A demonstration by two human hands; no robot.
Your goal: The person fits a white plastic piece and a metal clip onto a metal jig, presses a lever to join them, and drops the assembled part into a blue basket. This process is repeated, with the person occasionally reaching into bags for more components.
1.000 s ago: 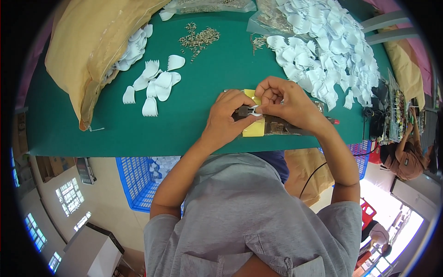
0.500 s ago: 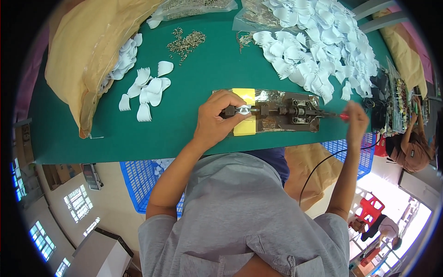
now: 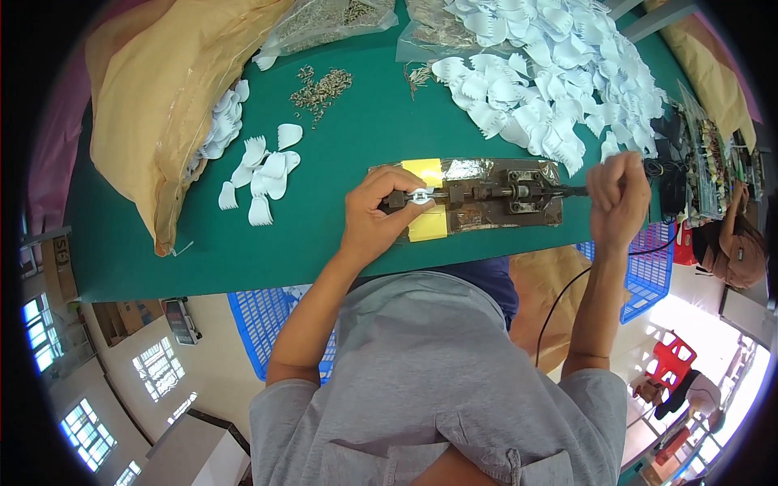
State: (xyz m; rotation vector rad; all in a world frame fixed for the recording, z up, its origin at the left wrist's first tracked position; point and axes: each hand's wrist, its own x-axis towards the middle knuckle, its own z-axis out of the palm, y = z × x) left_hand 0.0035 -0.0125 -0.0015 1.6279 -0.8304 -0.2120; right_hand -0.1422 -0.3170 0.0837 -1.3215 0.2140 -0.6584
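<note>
A lever-operated press clamp (image 3: 519, 193) is fixed on a brown-taped base with yellow tape (image 3: 427, 225) across its left part. At its left end, my left hand (image 3: 374, 212) pinches a small white plastic piece (image 3: 421, 197) between thumb and forefinger, against the tip of the clamp's rod. My right hand (image 3: 620, 198) is closed round the end of the clamp's lever (image 3: 574, 191), hiding its red knob. Left of the clamp lie several loose white scalloped pieces (image 3: 274, 166). A large heap of the same pieces (image 3: 559, 73) covers the far right.
Small metal parts (image 3: 322, 93) lie in a pile at the far middle, near clear bags (image 3: 324, 24) of more. A tan sack (image 3: 162, 105) spills white pieces at the left. Blue baskets (image 3: 251, 324) stand below the green table (image 3: 162, 275). A black cable (image 3: 559, 304) hangs at right.
My right hand has swung a little toward me and its fingers now cover the red knob. My left hand keeps its pinch on the white piece. The whole view has shifted slightly.
</note>
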